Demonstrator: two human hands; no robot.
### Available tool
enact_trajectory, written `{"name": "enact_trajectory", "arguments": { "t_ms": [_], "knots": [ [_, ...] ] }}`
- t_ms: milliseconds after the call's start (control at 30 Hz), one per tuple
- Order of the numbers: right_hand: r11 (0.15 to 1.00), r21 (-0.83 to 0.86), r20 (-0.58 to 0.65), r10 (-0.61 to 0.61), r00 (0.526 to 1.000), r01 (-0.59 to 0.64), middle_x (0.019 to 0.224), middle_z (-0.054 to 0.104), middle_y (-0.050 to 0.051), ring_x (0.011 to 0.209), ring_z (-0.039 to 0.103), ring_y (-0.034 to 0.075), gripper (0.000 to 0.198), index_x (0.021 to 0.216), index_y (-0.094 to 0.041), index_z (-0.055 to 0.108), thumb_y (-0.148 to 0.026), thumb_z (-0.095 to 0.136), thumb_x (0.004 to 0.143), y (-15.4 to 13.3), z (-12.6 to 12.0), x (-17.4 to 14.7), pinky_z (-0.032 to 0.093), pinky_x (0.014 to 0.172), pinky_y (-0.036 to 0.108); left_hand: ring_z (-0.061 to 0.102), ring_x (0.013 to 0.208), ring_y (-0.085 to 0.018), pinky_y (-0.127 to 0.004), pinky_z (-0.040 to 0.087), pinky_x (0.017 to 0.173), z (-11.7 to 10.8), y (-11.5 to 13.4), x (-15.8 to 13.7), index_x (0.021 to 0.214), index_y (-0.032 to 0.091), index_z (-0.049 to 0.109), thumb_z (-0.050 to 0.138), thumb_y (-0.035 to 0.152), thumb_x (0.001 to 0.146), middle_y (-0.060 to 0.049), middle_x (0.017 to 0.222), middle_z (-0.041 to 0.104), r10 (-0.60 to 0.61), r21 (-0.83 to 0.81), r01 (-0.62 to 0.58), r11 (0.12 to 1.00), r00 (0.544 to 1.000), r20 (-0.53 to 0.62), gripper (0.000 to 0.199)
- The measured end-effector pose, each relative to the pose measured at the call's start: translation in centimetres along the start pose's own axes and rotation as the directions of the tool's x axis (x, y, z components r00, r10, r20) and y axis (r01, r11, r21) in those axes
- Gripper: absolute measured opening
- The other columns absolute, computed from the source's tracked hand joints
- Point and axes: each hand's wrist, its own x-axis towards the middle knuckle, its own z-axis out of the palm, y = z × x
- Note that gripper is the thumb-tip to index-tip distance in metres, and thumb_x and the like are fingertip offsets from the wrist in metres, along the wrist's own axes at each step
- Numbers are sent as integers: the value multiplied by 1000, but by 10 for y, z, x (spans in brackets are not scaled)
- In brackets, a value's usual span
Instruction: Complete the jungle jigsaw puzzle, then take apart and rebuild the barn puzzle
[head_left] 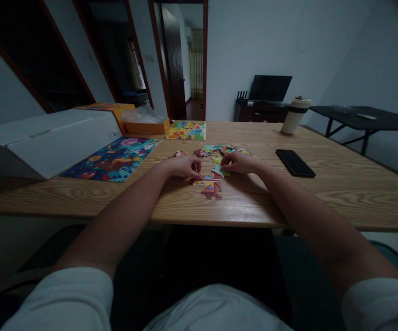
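Note:
Several joined puzzle pieces (212,188), red, yellow and purple, lie flat near the table's front edge. The curled fingers of my left hand (187,166) press on their upper left edge. Just to the right, my right hand (238,163) pinches a light-blue and green puzzle piece (218,171) close above the joined ones. Its fingertips partly cover that piece. Behind both hands lies a loose pile of colourful puzzle pieces (211,148), part of it hidden by my right hand.
Left on the wooden table (250,209) are a dark blue picture sheet (116,158), a white box lid (64,133) and an orange box (147,127) with clear plastic. A yellow picture card (187,130) lies at the back. A phone (294,162) and a tumbler (295,116) are right.

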Motion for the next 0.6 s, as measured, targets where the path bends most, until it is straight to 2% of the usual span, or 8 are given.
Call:
{"name": "enact_trajectory", "arguments": {
  "t_ms": [167, 333, 467, 600],
  "knots": [
    [997, -64, 6, -37, 999, 37, 94, 70, 8, 76, 61, 16, 23, 95, -15, 71, -34, 61, 88, -4, 5, 2, 44, 68, 26, 57, 72, -16, -24, 38, 61, 1, 0, -1, 87, 17, 57, 69, 52, 75, -4, 82, 64, -22, -21, 22, 1000, 1000, 15, 39],
    [999, -27, 32, -29, 999, 30, 99, 69, 8, 79, 61, 17, 33, 103, -17, 71, -42, 66, 83, -6, 4, 0, 44, 68, 25, 59, 75, -17, -26, 39, 63, 0, 0, 0, 90, 17, 60, 70, 57, 72, -5, 85, 65, -18, -15, 18, 1000, 1000, 26, 45],
    [1000, -16, 103, 0, 995, 2, 99, 69, 7, 80, 61, 17, 40, 103, -19, 71, -45, 75, 73, -2, -6, -4, 45, 69, 25, 59, 81, -18, -26, 39, 65, 0, -2, 1, 93, 17, 62, 72, 61, 68, -5, 91, 65, -24, 10, 23, 1000, 999, 31, 52],
    [999, -1, 208, 53, 977, -54, 95, 68, 5, 77, 61, 17, 39, 101, -20, 71, -41, 79, 68, 17, -20, -10, 44, 64, 25, 59, 81, -17, -24, 39, 64, -2, -7, 1, 94, 17, 62, 74, 60, 67, -6, 95, 65, -31, 13, 30, 999, 998, 56, 52]
  ]
}}
